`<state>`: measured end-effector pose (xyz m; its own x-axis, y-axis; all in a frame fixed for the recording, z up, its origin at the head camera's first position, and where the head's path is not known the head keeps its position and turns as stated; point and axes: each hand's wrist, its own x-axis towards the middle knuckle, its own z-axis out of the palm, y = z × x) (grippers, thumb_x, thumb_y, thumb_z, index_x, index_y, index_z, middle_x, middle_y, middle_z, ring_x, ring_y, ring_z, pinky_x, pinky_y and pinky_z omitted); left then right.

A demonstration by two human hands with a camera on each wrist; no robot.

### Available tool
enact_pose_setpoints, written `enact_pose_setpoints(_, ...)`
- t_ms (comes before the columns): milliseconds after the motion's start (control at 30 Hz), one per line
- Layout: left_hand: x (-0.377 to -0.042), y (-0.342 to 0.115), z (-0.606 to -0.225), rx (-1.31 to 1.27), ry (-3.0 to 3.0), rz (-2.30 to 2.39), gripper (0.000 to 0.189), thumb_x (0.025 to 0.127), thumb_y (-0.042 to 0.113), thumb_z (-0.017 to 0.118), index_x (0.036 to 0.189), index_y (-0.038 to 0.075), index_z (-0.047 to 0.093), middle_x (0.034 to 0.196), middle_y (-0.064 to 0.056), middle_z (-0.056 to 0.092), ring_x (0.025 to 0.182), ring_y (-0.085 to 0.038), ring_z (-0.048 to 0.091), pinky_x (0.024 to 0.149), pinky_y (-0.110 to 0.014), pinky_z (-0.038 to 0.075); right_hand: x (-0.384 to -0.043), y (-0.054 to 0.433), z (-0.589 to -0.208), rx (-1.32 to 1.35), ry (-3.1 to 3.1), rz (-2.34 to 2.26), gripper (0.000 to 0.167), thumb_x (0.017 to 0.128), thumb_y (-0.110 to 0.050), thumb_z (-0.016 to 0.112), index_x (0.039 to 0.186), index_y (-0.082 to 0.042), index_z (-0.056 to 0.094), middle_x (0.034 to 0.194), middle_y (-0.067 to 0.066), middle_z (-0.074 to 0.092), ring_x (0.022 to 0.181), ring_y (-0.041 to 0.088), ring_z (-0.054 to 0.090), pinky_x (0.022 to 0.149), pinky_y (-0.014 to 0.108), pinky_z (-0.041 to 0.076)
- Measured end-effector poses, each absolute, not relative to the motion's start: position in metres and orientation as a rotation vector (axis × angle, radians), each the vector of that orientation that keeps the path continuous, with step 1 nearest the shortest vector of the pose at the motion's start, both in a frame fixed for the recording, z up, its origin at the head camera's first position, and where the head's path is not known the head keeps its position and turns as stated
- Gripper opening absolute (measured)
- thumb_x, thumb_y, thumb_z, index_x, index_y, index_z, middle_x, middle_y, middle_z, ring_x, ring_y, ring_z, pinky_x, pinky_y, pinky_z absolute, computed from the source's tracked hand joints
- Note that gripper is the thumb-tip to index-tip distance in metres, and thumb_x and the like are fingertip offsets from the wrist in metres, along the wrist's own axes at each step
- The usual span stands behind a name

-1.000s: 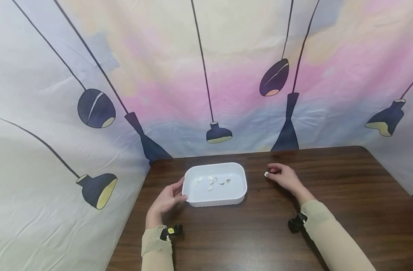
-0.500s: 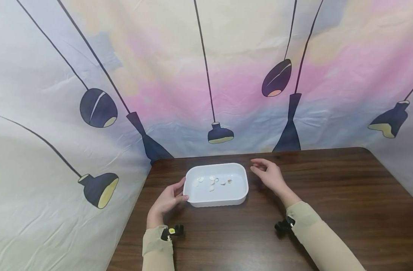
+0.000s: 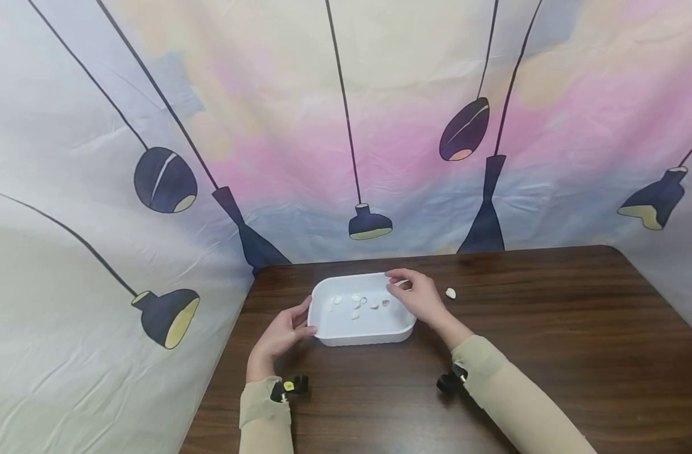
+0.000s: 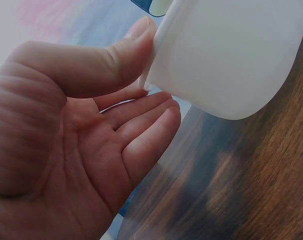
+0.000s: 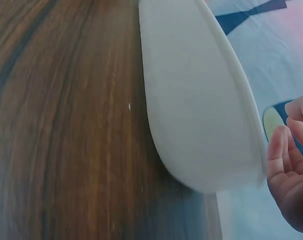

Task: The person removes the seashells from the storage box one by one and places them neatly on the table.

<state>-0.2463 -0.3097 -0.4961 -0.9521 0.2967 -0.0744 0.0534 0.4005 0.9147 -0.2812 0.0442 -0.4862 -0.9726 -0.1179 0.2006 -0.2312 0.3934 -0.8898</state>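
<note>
A white rectangular tray (image 3: 357,340) stands on the table, with several small pale shells (image 3: 356,297) scattered over its floor. My left hand (image 3: 280,333) pinches the tray's left rim; the left wrist view shows the thumb (image 4: 136,45) against the rim and the other fingers extended below. Over the tray's right end is my right hand (image 3: 419,296), its thumb and fingers loosely bent with nothing visible between them. To the right of that hand, one white shell (image 3: 450,293) lies on the table. In the right wrist view the fingers (image 5: 276,150) appear beyond the tray's rim.
The dark wooden table (image 3: 550,315) extends right and forward from the tray. A fabric backdrop (image 3: 300,157) printed with hanging lamps rises behind and to the left of it.
My right hand has put a white shell down on the table and moved left over the tray's right end. The left hand has stayed at the tray's rim.
</note>
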Motion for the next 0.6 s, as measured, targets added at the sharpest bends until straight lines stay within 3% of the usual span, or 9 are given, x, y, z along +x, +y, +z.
enact_pose_setpoints(333,-0.248,-0.309,-0.497,0.316,2.428,1.581,0.081,0.096,0.002,0.077,0.164,-0.002,0.035,0.17,-0.018,0.033,0.15,-0.036,0.044,0.115,-0.042,0.042,-0.285,0.014,-0.488,0.445,-2.596,1.581,0.028,0.097,-0.011,0.077,0.124,-0.01,0.079,0.11,0.003,0.076,0.092,0.018,0.069,0.083,0.036,0.06)
enact_pose_setpoints(600,-0.248,-0.31,-0.498,0.304,2.445,1.565,0.083,0.094,0.006,0.081,0.164,-0.001,0.036,0.169,-0.018,0.035,0.149,-0.035,0.045,0.116,-0.043,0.041,-0.298,-0.004,-0.497,0.54,-2.668,1.571,0.027,0.094,-0.007,0.076,0.121,-0.004,0.078,0.108,0.008,0.077,0.093,0.021,0.072,0.087,0.036,0.061)
